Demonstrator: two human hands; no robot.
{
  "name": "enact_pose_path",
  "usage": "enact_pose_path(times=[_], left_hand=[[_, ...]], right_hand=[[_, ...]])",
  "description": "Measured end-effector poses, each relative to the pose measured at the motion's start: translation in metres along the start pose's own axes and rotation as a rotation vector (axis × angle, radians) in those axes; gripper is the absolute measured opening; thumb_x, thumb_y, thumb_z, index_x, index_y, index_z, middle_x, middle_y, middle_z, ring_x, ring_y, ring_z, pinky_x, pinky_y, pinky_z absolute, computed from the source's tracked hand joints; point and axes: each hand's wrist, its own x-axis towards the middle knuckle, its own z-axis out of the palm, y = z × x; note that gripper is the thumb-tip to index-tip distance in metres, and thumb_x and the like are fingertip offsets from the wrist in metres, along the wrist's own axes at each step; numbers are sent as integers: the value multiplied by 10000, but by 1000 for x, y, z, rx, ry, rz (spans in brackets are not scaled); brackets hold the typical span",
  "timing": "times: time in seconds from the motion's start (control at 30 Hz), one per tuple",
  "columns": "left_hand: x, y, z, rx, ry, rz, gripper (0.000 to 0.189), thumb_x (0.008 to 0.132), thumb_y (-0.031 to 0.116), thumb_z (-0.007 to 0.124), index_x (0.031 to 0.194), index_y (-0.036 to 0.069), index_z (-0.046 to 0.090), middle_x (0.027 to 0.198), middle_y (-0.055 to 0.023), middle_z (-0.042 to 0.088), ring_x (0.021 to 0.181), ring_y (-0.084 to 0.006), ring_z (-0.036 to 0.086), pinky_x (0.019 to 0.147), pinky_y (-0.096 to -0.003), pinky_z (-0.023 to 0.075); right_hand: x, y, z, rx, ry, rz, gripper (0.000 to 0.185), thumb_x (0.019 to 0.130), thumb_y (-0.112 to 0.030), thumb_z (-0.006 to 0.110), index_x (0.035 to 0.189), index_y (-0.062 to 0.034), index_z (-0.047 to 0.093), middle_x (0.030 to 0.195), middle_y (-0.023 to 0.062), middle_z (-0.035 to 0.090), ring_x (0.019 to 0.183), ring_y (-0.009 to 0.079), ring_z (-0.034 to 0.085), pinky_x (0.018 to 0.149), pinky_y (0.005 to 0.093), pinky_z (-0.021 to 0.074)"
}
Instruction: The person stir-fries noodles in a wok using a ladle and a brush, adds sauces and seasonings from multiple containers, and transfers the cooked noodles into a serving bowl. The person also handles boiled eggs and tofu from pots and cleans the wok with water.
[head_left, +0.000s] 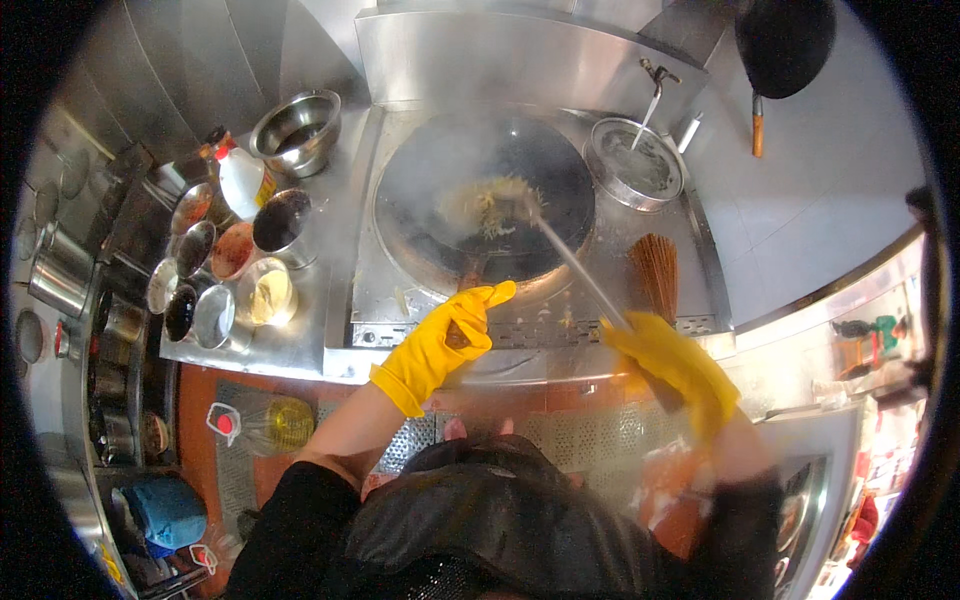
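Note:
A large black wok (420, 202) sits over the round burner opening of a steel range, with steam rising from it. Shredded pale-yellow food (487, 214) lies in its middle. My left hand (446, 337), in a yellow rubber glove, is closed around the wok's wooden handle (471, 274), thumb or a finger pointing out along the rim. My right hand (671, 360), gloved too and slightly blurred, grips a long metal cooking utensil (574, 262). Its shaft slants up to the left into the food. Steam blurs the head, so whether it is a ladle or spatula I cannot tell.
Seasoning containers (232, 251) and a white plastic jug (242, 184) crowd the left counter near a steel bowl (296, 135). A tap (658, 79) runs into a round water basin (634, 161) on the right. A bamboo wok brush (655, 270) lies below it; an oil bottle (277, 426) is on the floor.

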Motion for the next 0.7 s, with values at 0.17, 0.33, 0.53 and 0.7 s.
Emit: enact_pose_path(times=[0.17,0.33,0.53,0.7], left_hand=[[14,3,-18,-758,22,-311,458,1075,234,487,1522,167,419,638,54,611,483,-72,550,505,-231,437],[10,12,1,-795,86,-344,455,1076,239,486,1521,173,421,636,51,615,483,-74,558,490,-231,434],[7,16,10,-804,141,-330,441,1079,247,481,1512,185,428,623,47,613,479,-78,569,464,-237,425],[7,14,6,-824,123,-352,420,1080,256,479,1495,203,441,609,44,606,483,-81,580,453,-240,427]], right_hand=[[75,-14,35,455,1,-198,331,971,-374,654,1128,-89,593,758,63,658,553,125,582,492,270,432],[11,-32,25,-158,13,-114,373,980,-364,636,1230,-90,605,790,63,656,572,128,590,498,295,440],[3,-48,-3,-406,23,66,387,977,-395,636,1206,-83,631,778,53,659,607,174,631,544,315,503],[105,-42,-22,-52,-39,-325,362,1029,-394,541,1160,-57,550,746,140,703,494,215,637,442,333,505]])
